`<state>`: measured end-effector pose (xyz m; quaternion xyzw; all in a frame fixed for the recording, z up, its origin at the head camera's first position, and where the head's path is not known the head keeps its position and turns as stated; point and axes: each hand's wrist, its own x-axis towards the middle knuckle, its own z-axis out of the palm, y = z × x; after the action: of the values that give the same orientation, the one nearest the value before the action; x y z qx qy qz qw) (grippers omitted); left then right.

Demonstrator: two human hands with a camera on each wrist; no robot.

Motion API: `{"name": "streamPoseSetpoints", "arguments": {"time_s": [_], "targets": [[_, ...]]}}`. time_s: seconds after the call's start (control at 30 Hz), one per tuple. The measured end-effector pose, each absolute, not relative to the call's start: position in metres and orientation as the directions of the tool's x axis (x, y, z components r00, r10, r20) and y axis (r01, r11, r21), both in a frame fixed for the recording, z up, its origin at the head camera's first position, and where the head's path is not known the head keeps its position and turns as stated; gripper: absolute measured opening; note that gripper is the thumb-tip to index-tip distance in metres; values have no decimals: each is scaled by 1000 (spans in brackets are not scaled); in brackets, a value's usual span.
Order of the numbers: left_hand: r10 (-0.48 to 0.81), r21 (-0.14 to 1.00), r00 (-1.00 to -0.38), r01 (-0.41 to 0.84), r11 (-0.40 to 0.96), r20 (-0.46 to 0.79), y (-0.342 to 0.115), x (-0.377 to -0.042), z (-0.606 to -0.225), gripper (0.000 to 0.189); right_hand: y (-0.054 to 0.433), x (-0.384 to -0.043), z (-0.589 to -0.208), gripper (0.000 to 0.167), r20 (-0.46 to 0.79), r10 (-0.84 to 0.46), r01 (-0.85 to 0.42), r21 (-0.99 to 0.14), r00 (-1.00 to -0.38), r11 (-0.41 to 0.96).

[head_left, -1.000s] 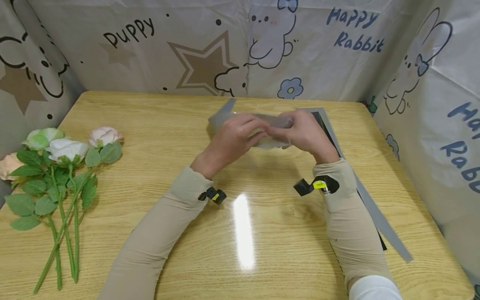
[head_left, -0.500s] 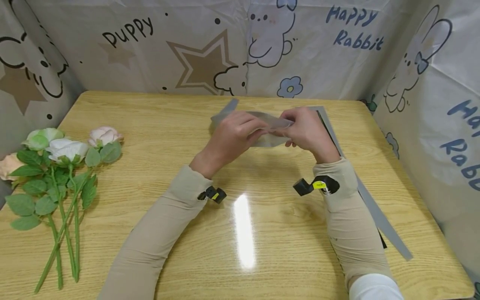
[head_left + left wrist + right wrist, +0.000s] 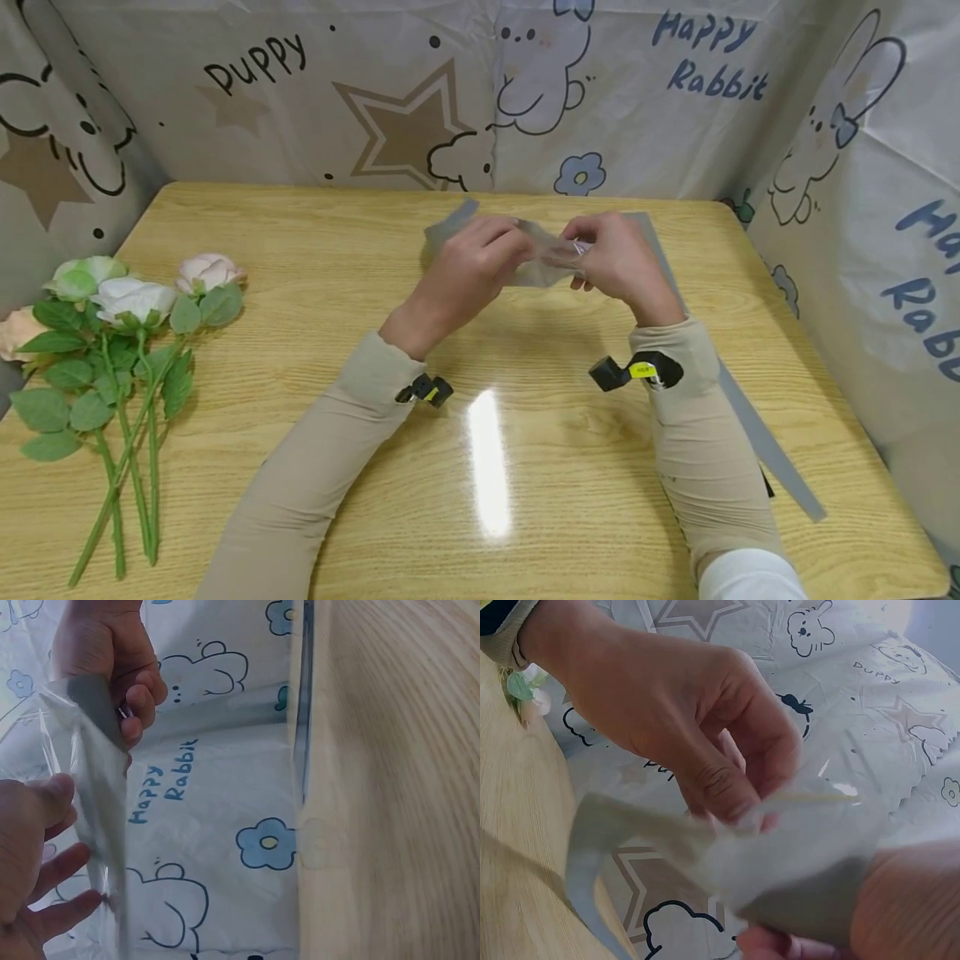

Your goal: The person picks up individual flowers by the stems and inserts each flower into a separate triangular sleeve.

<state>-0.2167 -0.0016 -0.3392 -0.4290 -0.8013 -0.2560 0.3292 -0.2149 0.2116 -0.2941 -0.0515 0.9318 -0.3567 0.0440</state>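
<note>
A thin grey sheet, partly clear and shiny like wrapping film [image 3: 540, 271], is held above the far part of the table. My left hand [image 3: 468, 271] pinches its edge between thumb and fingers, which the right wrist view shows closely. My right hand [image 3: 622, 267] grips the other side, with the grey film [image 3: 101, 712] bent beneath its fingers in the left wrist view. Between the two hands the film bows and creases. A pointed grey end of it sticks out beyond my left hand. The right fingertips [image 3: 780, 946] show under the sheet; the palm hides the rest of that grip.
Several artificial roses [image 3: 135, 300] with green stems lie at the table's left. Along the right, partly under my right forearm, lies a flat grey sheet [image 3: 772, 450] with something black beneath. A printed cloth [image 3: 300, 125] walls the back and sides.
The film between my hands has twisted and its middle has changed shape. My right hand has shifted slightly right; the left has barely moved. Flowers and flat sheet stay put.
</note>
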Motion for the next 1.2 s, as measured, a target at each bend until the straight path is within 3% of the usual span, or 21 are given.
{"name": "streamPoseSetpoints", "arguments": {"time_s": [0.3,0.47,0.73,0.9,1.2], "targets": [[469,32,-317,854,520,824,-8,-218,-326,15,206,-213,-300,27,71,-180,-169,-772,-981,613],[464,33,-304,862,506,832,-13,-214,-319,17,203,-212,-304,34,100,-199,-195,-815,-975,545],[453,12,-283,857,515,845,-17,-204,-304,18,199,-216,-311,30,165,-256,-273,-833,-952,481],[465,5,-286,856,516,838,-16,-202,-301,14,201,-217,-312,32,166,-244,-273,-814,-955,513],[451,92,-354,857,507,819,-25,-207,-302,14,201,-213,-304,41,111,-275,-240,-835,-955,495]]}}
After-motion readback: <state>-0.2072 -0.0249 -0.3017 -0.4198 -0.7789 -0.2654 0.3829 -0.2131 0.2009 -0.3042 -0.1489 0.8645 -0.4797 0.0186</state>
